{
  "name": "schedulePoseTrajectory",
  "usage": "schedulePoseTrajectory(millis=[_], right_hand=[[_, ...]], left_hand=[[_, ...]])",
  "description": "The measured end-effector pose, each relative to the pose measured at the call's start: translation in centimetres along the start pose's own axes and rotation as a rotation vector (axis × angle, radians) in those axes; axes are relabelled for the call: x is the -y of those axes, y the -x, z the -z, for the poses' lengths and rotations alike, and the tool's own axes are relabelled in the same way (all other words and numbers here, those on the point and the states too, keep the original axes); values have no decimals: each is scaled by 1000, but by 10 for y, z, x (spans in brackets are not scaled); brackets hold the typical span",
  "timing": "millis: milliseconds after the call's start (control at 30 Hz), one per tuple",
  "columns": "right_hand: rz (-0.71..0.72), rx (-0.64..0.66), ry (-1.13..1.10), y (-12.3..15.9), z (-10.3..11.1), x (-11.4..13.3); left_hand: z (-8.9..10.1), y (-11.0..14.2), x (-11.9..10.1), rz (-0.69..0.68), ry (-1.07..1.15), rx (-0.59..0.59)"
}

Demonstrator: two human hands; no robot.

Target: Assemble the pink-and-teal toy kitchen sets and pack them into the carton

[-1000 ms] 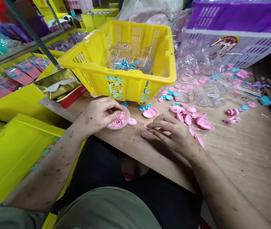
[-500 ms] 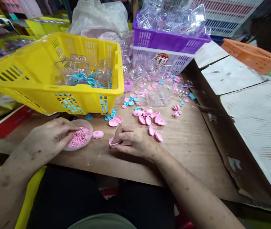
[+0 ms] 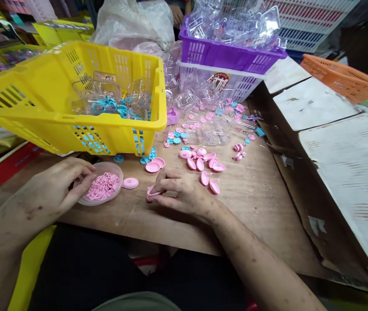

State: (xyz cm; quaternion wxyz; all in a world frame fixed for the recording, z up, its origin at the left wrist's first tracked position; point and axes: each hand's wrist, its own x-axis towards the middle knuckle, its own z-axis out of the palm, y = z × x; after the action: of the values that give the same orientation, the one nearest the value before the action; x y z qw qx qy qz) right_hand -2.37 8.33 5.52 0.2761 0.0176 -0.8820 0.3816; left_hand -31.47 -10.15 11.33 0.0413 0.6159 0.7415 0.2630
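Left hand (image 3: 57,185) has drawn back to the left rim of the tub (image 3: 110,167), finger and thumb nearly together, any hold unclear; right hand (image 3: 184,192) pinches a pink shell (image 3: 150,192) over the wooden tabletop (image 3: 177,229). Yellow basket (image 3: 119,122) stands just beyond the left fingertips, purple crate (image 3: 219,55) farther off, loose shells (image 3: 200,164) beyond the right fingertips.

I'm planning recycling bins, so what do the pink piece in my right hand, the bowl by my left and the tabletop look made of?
Pink piece: probably hard plastic, smooth, with a thin rim. Bowl: likely plastic, translucent, its wall thin and cloudy. Tabletop: seemingly wood or plywood, dull, with brown streaky grain.
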Motion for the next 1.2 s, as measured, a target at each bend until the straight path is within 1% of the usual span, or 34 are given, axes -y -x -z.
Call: schedulePoseTrajectory(millis=[100, 167, 300, 433, 633, 767, 867, 967, 1100, 1200], right_hand=[[11, -17, 19, 2, 0, -1], [19, -29, 41, 2, 0, -2], [62, -58, 73, 1, -1, -5], [104, -73, 63, -3, 1, -3], [106, -68, 65, -4, 1, -4], [74, -47, 46, -1, 0, -9], [59, -42, 41, 0, -1, -11], [44, -42, 26, 1, -1, -13], [22, -38, 24, 1, -2, -12], [64, -37, -7, 0, 0, -8]], left_hand=[[0, 5, -3, 119, -36, 50], [0, 9, -7, 168, 17, 40], [-2, 11, -8, 145, 172, 1], [-4, 13, -6, 128, 335, -49], [-11, 14, 2, 135, 469, -124], [-11, 11, 3, 92, 425, -113], [-10, 10, 0, 115, 408, -80], [-10, 11, 1, 111, 369, -90], [-10, 11, 6, 1, 212, -103], [-10, 11, -1, -118, 153, -141]])
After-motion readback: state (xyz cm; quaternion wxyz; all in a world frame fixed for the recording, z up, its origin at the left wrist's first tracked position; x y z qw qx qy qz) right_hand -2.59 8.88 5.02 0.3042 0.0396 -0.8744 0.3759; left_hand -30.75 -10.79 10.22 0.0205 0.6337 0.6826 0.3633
